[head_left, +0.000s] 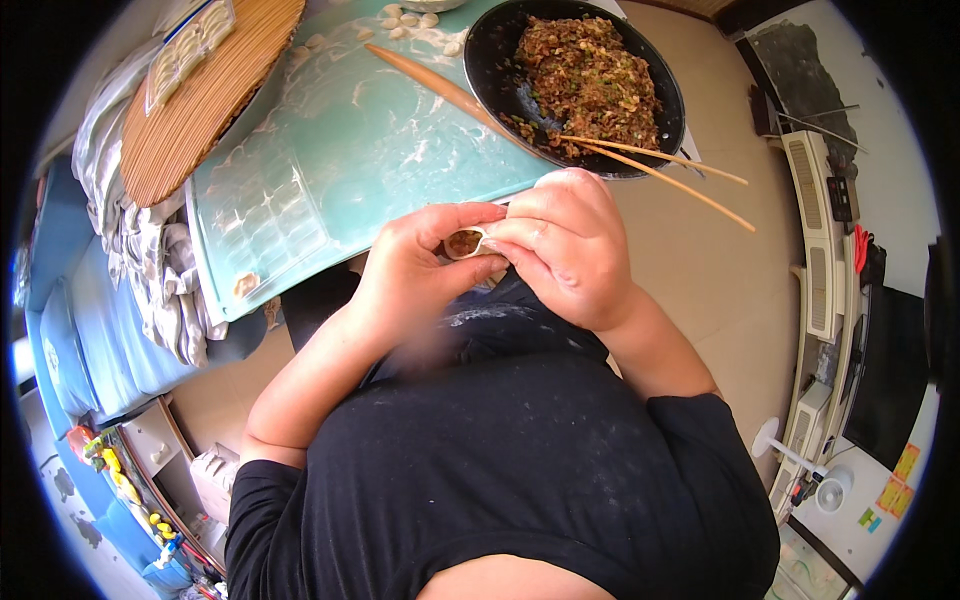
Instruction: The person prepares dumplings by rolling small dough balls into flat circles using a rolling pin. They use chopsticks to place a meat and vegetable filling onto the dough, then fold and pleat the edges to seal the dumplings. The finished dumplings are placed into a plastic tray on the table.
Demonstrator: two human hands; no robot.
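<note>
Between my two hands, just off the table's near edge, is a dumpling (463, 243) with brown filling showing through its unsealed top. My left hand (408, 262) cups it, thumb and forefinger curled round its sides. My right hand (572, 248) is closed, its fingertips pinching the wrapper's right edge. Ahead and to the right stands a black pan (492, 65) holding a heap of chopped brown filling (590, 80). Two wooden chopsticks (660, 178) rest in it, their ends sticking out over the rim. A tapered wooden rolling pin (430, 82) lies left of the pan, partly hidden by it.
The floury green table mat (370, 160) carries small dough pieces (400, 20) at its far side. A clear compartment tray (262, 215) lies at left, a pale dumpling (246, 284) at its near corner. Farther left are a round bamboo mat (215, 100) with a dumpling tray (188, 50) and a blue sofa (105, 330).
</note>
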